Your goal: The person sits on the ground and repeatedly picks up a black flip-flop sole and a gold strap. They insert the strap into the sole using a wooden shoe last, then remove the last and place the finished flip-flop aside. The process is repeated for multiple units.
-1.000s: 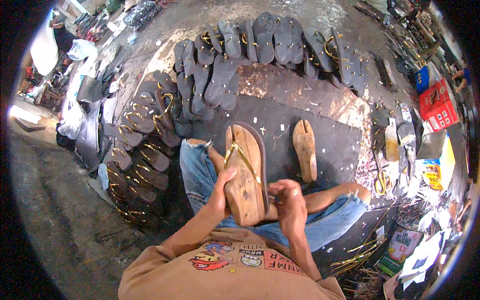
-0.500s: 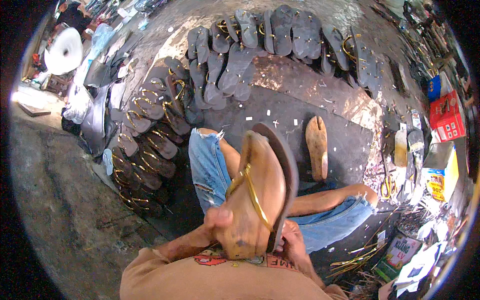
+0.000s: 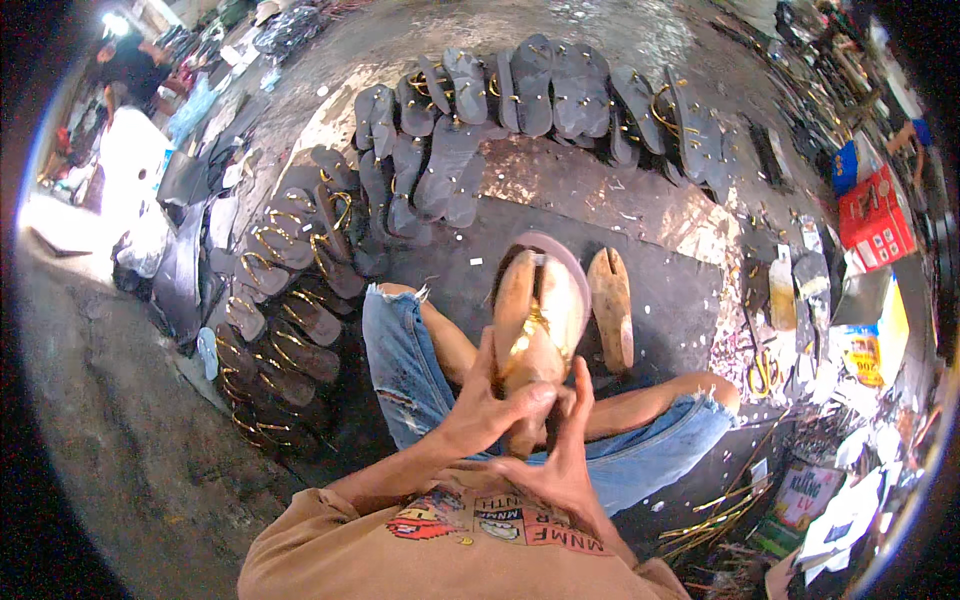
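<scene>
A wooden shoe last [image 3: 513,303] with a split toe stands up in front of me between my legs. A sandal with a dark sole [image 3: 577,275] lies against its far side, and the sandal's shiny gold strap [image 3: 530,332] crosses the last. My left hand [image 3: 482,408] is closed round the last's left side near the heel, its thumb across the front. My right hand [image 3: 563,458] grips the heel end from the right, fingers pointing up along the side. Some fingers of both hands are hidden behind the last. A second wooden last [image 3: 611,310] lies just to the right on the dark mat.
Several grey sandals [image 3: 550,90] with gold straps form an arc at the far side, continuing left with more sandals [image 3: 290,330]. At right are scissors [image 3: 760,375], a red box [image 3: 877,220] and a tin [image 3: 803,495] beside gold strips [image 3: 715,527]. Another person [image 3: 133,70] sits far left.
The last with its sandal has moved away from my chest and turned, so its split toe now faces up. Both hands have shifted forward with it and changed their grip near the heel.
</scene>
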A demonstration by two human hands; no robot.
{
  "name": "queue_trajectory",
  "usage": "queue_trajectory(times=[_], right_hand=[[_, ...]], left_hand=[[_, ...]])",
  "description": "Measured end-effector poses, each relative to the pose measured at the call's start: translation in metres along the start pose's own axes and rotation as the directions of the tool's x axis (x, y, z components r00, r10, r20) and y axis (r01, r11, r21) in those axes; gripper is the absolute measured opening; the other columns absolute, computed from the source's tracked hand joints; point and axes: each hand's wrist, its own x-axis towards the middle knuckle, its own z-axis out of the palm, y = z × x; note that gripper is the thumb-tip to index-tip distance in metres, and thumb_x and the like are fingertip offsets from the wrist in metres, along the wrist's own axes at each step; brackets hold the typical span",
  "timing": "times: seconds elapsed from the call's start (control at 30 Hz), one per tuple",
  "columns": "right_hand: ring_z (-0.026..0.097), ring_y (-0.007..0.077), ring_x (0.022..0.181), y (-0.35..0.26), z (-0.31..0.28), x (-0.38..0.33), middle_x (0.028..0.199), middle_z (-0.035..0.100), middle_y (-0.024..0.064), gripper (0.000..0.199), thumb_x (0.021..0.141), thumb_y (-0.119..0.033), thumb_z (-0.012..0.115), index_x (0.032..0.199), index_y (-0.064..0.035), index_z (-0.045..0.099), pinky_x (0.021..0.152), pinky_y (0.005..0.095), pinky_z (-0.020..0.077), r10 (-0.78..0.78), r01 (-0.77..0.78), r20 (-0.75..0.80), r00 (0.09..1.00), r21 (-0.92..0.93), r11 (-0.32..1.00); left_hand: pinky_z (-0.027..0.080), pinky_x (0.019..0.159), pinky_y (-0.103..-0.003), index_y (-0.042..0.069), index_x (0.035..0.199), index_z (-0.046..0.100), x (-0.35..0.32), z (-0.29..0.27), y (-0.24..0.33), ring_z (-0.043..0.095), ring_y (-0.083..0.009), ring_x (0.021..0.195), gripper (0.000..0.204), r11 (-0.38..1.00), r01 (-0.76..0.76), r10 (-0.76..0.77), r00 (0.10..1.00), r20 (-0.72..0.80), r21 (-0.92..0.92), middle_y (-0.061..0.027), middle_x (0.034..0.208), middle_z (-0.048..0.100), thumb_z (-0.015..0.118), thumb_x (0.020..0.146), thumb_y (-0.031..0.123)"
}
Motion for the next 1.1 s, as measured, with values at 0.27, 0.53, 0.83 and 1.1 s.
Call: queue_trajectory(times=[0.27,0.53,0.83,1.1], right_hand=[[0.035,0.0337,0.154,-0.006,-0.03,-0.011,0.167,0.029,0.0183,0.122,0.08,-0.022,0.09,0.169,-0.0105,0.007,0.127,0.0531,0.0269,0.306,-0.449,0.33,0.893,0.607,0.656],[0.041,0.0369,0.151,0.006,-0.046,-0.058,0.161,0.043,0.021,0.111,0.082,-0.012,0.085,0.169,-0.0148,0.016,0.121,0.0562,0.0369,0.48,-0.566,0.353,0.803,0.706,0.427],[0.022,0.031,0.158,-0.045,-0.016,0.035,0.17,0.016,0.0161,0.137,0.074,-0.012,0.084,0.168,-0.0116,-0.016,0.127,0.0449,0.0236,0.007,-0.052,0.229,0.973,0.19,0.98],[0.017,0.0343,0.16,-0.013,-0.01,0.044,0.172,0.012,0.0232,0.127,0.083,-0.009,0.08,0.167,-0.005,-0.014,0.129,0.0475,0.0193,-0.057,0.057,0.029,0.998,0.015,0.998]], left_hand=[[0.045,0.063,-0.034,0.004,0.099,0.063,-0.006,-0.049,0.015,0.057,-0.0127,0.072,0.034,0.702,-0.271,0.175,0.962,0.21,0.659,0.0037,0.08,0.06,0.063,0.109,0.036],[0.03,0.058,-0.026,0.01,0.092,0.057,-0.029,-0.055,-0.037,0.04,-0.007,0.068,0.033,0.936,0.21,-0.114,0.94,0.321,-0.284,0.0054,0.08,0.046,0.066,0.107,0.038],[0.037,0.09,-0.038,0.01,0.128,0.049,0.044,-0.015,-0.107,0.047,-0.0181,0.107,0.047,0.743,0.513,-0.226,0.797,0.56,-0.43,-0.0041,0.122,0.048,0.058,0.106,0.051],[0.044,0.118,-0.049,0.01,0.159,0.043,0.068,-0.051,-0.063,0.053,-0.0278,0.141,0.076,0.769,0.22,0.01,0.935,0.355,-0.601,-0.0125,0.159,0.05,0.051,0.105,0.063]])
